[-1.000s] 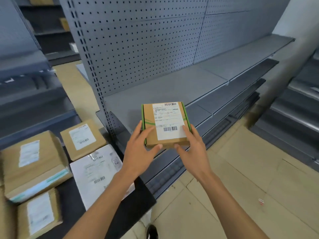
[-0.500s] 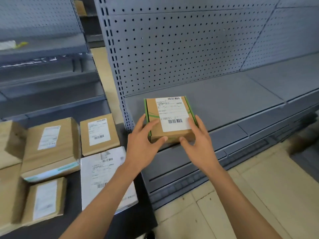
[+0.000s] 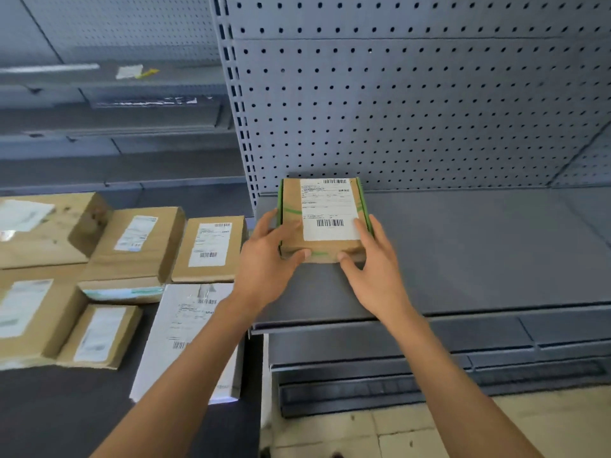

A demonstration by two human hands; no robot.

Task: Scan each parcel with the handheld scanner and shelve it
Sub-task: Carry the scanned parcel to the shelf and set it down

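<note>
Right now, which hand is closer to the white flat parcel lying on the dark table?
The left hand, holding the green-edged box just above the white parcel. The right hand grips the box's far side.

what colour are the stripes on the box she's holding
Green, along the side edges and across the brown cardboard box; the head view shows it clearly.

Parcel (image 3: 322, 219): on the shelf (image 3: 479, 252), at its left end, against the pegboard (image 3: 413, 104) behind.
Left hand (image 3: 267, 262): at the parcel's left side.
Right hand (image 3: 377, 262): at its right side.
Other parcels (image 3: 208, 249): on the worktop (image 3: 59, 408), left of the shelf.
</note>
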